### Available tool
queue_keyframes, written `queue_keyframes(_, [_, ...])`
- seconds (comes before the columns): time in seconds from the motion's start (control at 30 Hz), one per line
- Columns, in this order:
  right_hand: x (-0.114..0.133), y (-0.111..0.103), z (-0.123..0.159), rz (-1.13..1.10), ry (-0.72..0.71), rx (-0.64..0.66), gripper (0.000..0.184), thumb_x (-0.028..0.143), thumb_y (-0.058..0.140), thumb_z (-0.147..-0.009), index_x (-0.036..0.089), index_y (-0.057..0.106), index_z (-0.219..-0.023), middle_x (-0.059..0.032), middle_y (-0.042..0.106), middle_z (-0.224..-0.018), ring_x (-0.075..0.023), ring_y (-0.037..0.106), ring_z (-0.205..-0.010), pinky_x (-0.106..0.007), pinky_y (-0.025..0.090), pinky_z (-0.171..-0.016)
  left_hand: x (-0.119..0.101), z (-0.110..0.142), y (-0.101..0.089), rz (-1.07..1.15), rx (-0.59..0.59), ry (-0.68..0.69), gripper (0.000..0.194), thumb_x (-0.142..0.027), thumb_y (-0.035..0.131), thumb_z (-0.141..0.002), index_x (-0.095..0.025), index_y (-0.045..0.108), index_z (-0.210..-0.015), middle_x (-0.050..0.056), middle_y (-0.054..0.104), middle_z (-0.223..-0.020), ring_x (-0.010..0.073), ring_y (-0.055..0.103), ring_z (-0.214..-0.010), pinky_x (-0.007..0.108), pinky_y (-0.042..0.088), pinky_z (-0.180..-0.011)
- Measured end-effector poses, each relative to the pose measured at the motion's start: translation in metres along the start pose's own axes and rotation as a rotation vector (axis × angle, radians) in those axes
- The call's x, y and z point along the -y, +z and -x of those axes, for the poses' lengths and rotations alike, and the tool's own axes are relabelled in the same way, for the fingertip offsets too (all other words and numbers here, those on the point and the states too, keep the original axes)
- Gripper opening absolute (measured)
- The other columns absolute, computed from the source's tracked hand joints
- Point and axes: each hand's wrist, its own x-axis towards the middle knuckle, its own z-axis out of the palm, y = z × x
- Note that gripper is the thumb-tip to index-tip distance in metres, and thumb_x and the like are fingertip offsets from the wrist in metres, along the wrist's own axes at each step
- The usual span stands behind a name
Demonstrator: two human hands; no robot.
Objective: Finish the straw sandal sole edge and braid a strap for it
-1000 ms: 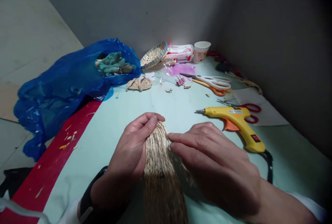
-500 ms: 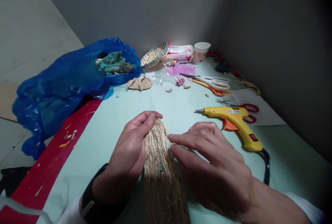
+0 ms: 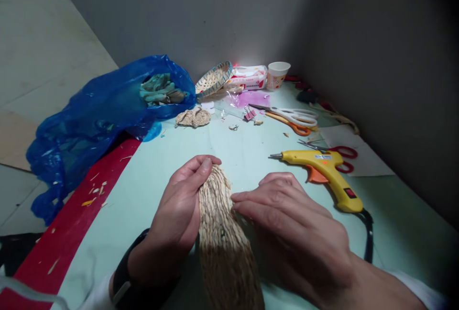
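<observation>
A long woven straw piece stands on edge on the pale green table, running from the near edge away from me. My left hand grips its left side, thumb curled over the far tip. On the piece's right side lies my right hand, fingers stretched and pressed against the weave. A dark band circles my left wrist.
A yellow glue gun lies just right of my hands, red-handled scissors behind it. Farther back are white and orange scissors, a small straw piece, a woven tray, a cup and a blue plastic bag. Grey walls close the back and right.
My right hand's fingers have slid a little lower along the straw piece's right side. The left hand keeps its grip.
</observation>
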Motion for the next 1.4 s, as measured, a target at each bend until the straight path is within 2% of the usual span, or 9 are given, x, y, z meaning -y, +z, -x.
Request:
queue_keyframes(0.1, [0.001, 0.002, 0.000, -0.033, 0.025, -0.031, 0.034, -0.001, 0.051, -0.082, 0.015, 0.060, -0.111, -0.0074, 0.071, -0.098, -0.0184, 0.063, -0.080, -0.037, 0.048, -0.077, 0.001, 0.000, 0.000, -0.022, -0.009, 0.021, 0.013, -0.014, 0.057, -0.091, -0.014, 0.064, -0.081, -0.001, 0.059, -0.058, 0.0085, 0.055, -0.049, 0.017, 0.048, -0.050])
queue_keyframes(0.5, [0.000, 0.003, 0.001, -0.092, 0.026, -0.017, 0.040, -0.005, 0.053, -0.077, 0.012, 0.060, -0.112, -0.0088, 0.070, -0.099, -0.0188, 0.060, -0.080, -0.038, 0.046, -0.076, 0.003, -0.002, -0.001, -0.059, -0.020, 0.039, 0.009, -0.016, 0.058, -0.091, -0.015, 0.063, -0.084, -0.002, 0.059, -0.059, 0.0089, 0.056, -0.050, 0.018, 0.048, -0.051])
queue_keyframes(0.73, [-0.001, 0.006, 0.001, -0.074, 0.050, 0.025, 0.033, -0.004, 0.052, -0.082, 0.012, 0.060, -0.110, -0.0079, 0.070, -0.097, -0.0167, 0.064, -0.081, -0.036, 0.048, -0.087, 0.005, -0.002, -0.002, -0.063, -0.054, 0.061, 0.007, -0.015, 0.060, -0.089, -0.014, 0.063, -0.083, -0.002, 0.058, -0.061, 0.0078, 0.053, -0.051, 0.016, 0.046, -0.050])
queue_keyframes(0.83, [-0.002, 0.008, 0.002, -0.103, 0.075, 0.039, 0.031, -0.001, 0.050, -0.086, 0.013, 0.059, -0.112, -0.0079, 0.069, -0.099, -0.0164, 0.064, -0.087, -0.033, 0.049, -0.090, 0.007, -0.003, -0.003, -0.049, -0.054, 0.065, 0.007, -0.015, 0.059, -0.090, -0.014, 0.063, -0.084, -0.002, 0.056, -0.061, 0.0078, 0.052, -0.052, 0.016, 0.046, -0.051])
queue_keyframes(1.0, [-0.003, 0.009, 0.002, -0.118, 0.220, 0.079, 0.022, 0.006, 0.049, -0.090, 0.014, 0.060, -0.107, -0.0074, 0.067, -0.098, -0.0145, 0.064, -0.089, -0.024, 0.050, -0.079, 0.012, -0.006, -0.004, 0.009, -0.066, 0.112, 0.006, -0.014, 0.058, -0.090, -0.014, 0.062, -0.085, -0.001, 0.058, -0.069, 0.0081, 0.056, -0.059, 0.016, 0.047, -0.056])
queue_keyframes(1.2, [-0.006, 0.007, -0.006, -0.156, 0.381, 0.099, 0.016, 0.012, 0.051, -0.090, 0.015, 0.064, -0.098, -0.0029, 0.068, -0.096, -0.0125, 0.063, -0.089, -0.023, 0.048, -0.082, 0.015, -0.009, -0.003, 0.001, -0.137, 0.178, 0.006, -0.017, 0.059, -0.089, -0.014, 0.062, -0.084, -0.002, 0.055, -0.065, 0.0082, 0.051, -0.057, 0.016, 0.042, -0.052])
queue_keyframes(1.4, [-0.010, 0.005, -0.011, -0.276, 0.516, 0.119, 0.018, 0.013, 0.052, -0.090, 0.016, 0.068, -0.098, -0.0007, 0.069, -0.096, -0.0122, 0.063, -0.087, -0.023, 0.047, -0.079, 0.019, -0.012, -0.003, 0.011, -0.158, 0.257, 0.004, -0.015, 0.059, -0.088, -0.014, 0.062, -0.085, 0.000, 0.059, -0.074, 0.0110, 0.056, -0.069, 0.020, 0.046, -0.064])
